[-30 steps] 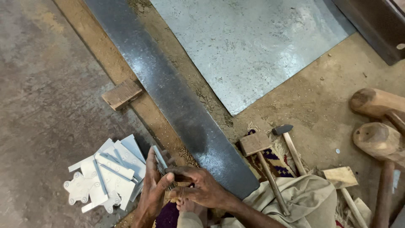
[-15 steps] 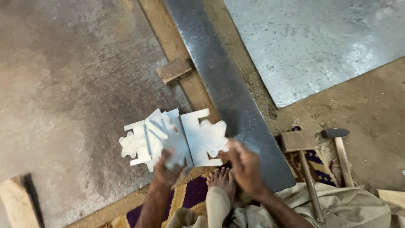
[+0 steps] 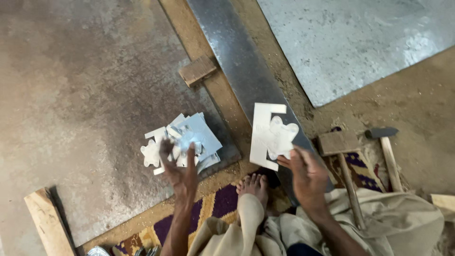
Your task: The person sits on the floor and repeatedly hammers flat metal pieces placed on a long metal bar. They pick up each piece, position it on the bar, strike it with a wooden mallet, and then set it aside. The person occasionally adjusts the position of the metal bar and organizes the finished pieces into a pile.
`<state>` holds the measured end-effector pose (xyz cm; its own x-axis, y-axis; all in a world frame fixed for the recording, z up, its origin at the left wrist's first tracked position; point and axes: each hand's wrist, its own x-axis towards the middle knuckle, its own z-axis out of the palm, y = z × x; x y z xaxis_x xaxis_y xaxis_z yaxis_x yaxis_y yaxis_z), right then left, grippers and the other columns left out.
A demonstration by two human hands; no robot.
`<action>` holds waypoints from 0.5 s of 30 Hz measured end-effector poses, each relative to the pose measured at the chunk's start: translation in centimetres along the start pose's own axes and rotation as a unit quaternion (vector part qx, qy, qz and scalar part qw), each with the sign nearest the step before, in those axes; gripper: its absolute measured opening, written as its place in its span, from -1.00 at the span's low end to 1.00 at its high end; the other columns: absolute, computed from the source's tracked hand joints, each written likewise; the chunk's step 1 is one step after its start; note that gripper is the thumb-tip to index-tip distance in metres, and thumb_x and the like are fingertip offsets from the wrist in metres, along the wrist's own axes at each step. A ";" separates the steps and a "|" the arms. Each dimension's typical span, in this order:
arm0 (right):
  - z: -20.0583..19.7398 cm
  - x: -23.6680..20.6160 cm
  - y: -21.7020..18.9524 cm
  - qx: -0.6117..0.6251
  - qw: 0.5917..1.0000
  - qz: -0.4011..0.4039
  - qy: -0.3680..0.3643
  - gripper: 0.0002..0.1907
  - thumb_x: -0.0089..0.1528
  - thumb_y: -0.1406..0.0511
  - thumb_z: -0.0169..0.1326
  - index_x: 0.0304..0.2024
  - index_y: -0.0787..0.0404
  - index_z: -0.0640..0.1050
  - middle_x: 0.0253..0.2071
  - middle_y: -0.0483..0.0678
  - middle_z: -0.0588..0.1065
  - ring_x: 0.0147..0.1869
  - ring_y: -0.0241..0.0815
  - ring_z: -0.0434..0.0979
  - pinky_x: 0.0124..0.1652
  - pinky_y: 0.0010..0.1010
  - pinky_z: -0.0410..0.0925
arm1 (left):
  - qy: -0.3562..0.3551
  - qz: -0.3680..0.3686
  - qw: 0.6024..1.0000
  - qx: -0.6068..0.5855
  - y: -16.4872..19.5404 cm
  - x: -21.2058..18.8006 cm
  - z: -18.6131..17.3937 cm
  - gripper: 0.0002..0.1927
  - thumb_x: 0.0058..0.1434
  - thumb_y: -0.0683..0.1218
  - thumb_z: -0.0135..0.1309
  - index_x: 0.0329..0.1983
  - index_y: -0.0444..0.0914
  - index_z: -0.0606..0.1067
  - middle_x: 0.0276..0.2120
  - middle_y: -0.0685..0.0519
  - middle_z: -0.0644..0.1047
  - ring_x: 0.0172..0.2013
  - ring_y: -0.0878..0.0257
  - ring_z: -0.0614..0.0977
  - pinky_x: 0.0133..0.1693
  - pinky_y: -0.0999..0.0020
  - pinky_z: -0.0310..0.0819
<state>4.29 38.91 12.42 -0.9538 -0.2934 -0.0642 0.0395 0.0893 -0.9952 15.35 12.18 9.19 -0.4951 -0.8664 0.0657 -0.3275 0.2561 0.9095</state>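
Note:
My right hand (image 3: 307,174) grips cut white sheet pieces (image 3: 270,135), a bracket shape and a lobed shape, held over the long dark steel bar (image 3: 237,61). My left hand (image 3: 180,168) reaches with fingers spread onto a pile of similar white cut pieces (image 3: 185,140) lying on the large grey metal sheet (image 3: 80,95). Whether the left fingers grip a piece is unclear. My bare foot (image 3: 253,185) rests between the hands on a patterned mat.
A small wooden block (image 3: 197,70) lies beside the bar. Two hammers (image 3: 353,175) (image 3: 386,149) lie at the right on the dirt floor. A shiny metal sheet (image 3: 350,42) lies at the top right. A wooden plank (image 3: 47,220) sits at the lower left.
The hands have parted: my right hand carried some white pieces rightward over the bar, while my left stayed at the pile. The view shifted slightly.

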 end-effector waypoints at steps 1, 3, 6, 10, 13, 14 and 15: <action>0.6 -0.7 -0.4 -0.089 0.994 -0.061 0.010 -0.68 0.41 0.27 0.01 0.10 0.36 0.56 -0.07 0.06 0.64 -0.04 -0.14 0.73 -0.09 -0.31 0.56 | -0.113 -0.047 0.988 -0.095 1.6 -1.6 0.2 0.08 0.14 0.30 0.18 0.55 -0.22 -0.04 0.33 -0.28 0.33 0.29 -0.08 0.43 0.18 -0.11 0.44; 1.6 -2.3 -1.1 -0.201 0.964 -0.174 -0.025 -0.73 0.40 0.29 0.05 0.07 0.33 0.59 -0.05 0.05 0.64 -0.05 -0.15 0.72 -0.11 -0.34 0.56 | -0.261 -0.114 0.941 -0.184 4.5 -4.6 1.3 0.15 0.08 0.37 0.14 0.58 -0.19 -0.10 0.42 -0.30 0.20 0.34 -0.09 0.36 0.18 -0.15 0.44; 1.5 -3.8 -1.3 -0.229 0.910 -0.333 -0.098 -0.76 0.40 0.27 0.11 0.02 0.31 0.56 0.02 0.13 0.59 0.06 0.06 0.67 0.01 -0.20 0.54 | -0.305 -0.170 0.925 -0.150 6.8 -7.1 3.7 0.14 0.06 0.32 0.20 0.52 -0.34 0.00 0.33 -0.36 0.23 0.29 -0.15 0.41 0.17 -0.14 0.42; -4.4 -3.8 0.4 -0.265 0.922 -0.267 -0.089 -0.69 0.39 0.24 0.10 0.09 0.32 0.54 0.14 0.20 0.54 0.18 0.09 0.62 0.02 -0.24 0.48 | -0.237 -0.208 0.949 0.001 6.1 -6.4 5.8 -0.08 0.18 0.18 0.26 0.35 -0.51 0.20 0.05 -0.36 0.57 0.12 -0.10 0.61 0.11 0.02 0.46; -12.1 -3.0 3.5 -0.381 0.909 -0.152 0.079 -0.54 0.47 0.14 0.06 0.23 0.38 0.45 0.16 0.28 0.50 0.24 0.16 0.53 0.20 -0.07 0.41 | -0.262 -0.240 0.914 -0.198 4.1 -4.7 7.6 -0.34 0.19 -0.02 0.30 0.21 -0.52 0.38 -0.03 -0.22 0.60 -0.01 0.01 0.65 -0.01 0.13 0.59; -14.5 -2.8 4.8 -0.453 0.879 -0.121 0.081 -0.48 0.41 0.11 0.13 0.21 0.39 0.43 0.10 0.29 0.49 0.17 0.18 0.52 0.14 -0.06 0.39 | -0.271 -0.248 0.875 -0.315 3.4 -4.1 8.4 -0.43 0.17 -0.10 0.31 0.16 -0.52 0.44 -0.05 -0.17 0.60 -0.06 0.06 0.67 -0.08 0.17 0.68; -16.5 -2.8 6.1 -0.522 0.844 -0.092 0.081 -0.43 0.34 0.08 0.19 0.18 0.39 0.42 0.04 0.29 0.48 0.10 0.21 0.51 0.08 -0.05 0.38 | -0.265 -0.237 0.881 -0.312 2.6 -3.6 9.4 -0.46 0.17 -0.11 0.31 0.12 -0.51 0.46 -0.07 -0.16 0.61 -0.10 0.07 0.68 -0.12 0.18 0.67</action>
<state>2.27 55.97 7.73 -0.9466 -0.2672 0.1802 -0.3173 0.8709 -0.3754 8.71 19.97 7.48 -0.7827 -0.4476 -0.4325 -0.1741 -0.5097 0.8425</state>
